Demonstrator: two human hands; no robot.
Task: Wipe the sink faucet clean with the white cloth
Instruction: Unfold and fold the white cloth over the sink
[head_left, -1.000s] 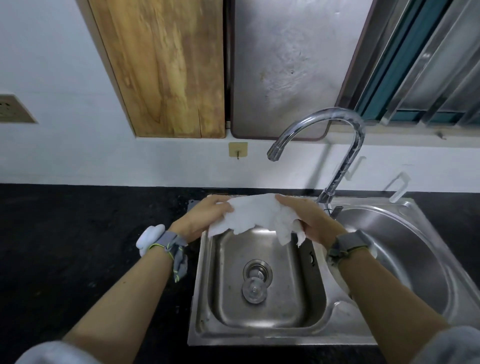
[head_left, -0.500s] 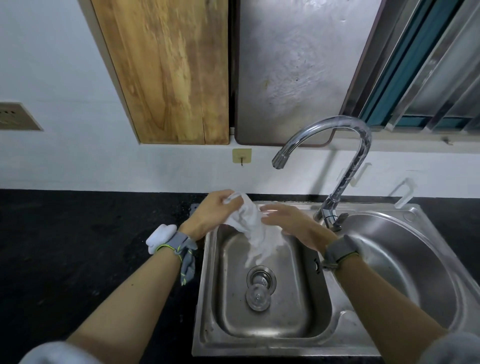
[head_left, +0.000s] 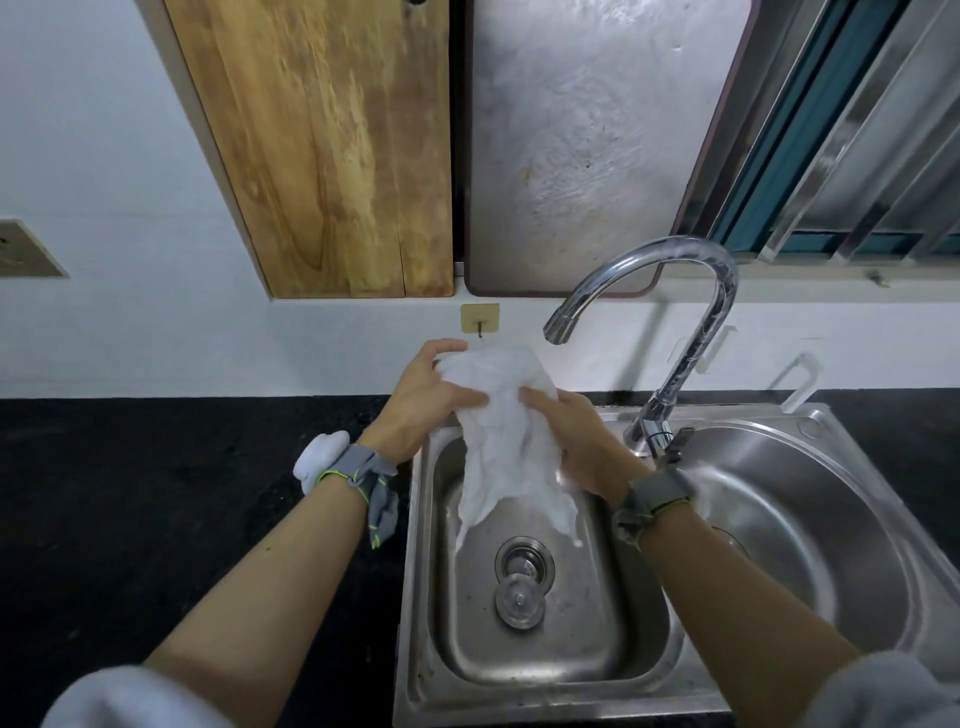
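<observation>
A white cloth (head_left: 506, 436) hangs over the left sink basin, bunched at its top and loose at its lower edge. My left hand (head_left: 423, 400) grips the cloth's upper left part. On the cloth's right side my right hand (head_left: 576, 436) presses and holds it. The chrome gooseneck faucet (head_left: 706, 322) rises from the deck between the two basins, to the right of both hands. Its spout tip (head_left: 558, 327) points down just above and right of the cloth, not touching it.
The steel double sink (head_left: 415, 597) has a rectangular left basin with a drain strainer (head_left: 522, 582) and a round right basin (head_left: 810, 525). Black countertop (head_left: 156, 493) lies to the left. A wooden board (head_left: 322, 145) and a metal panel (head_left: 587, 135) hang on the wall behind.
The cloth went from spread flat between both hands to gathered and hanging lengthwise. Both hands rose and came closer together under the spout.
</observation>
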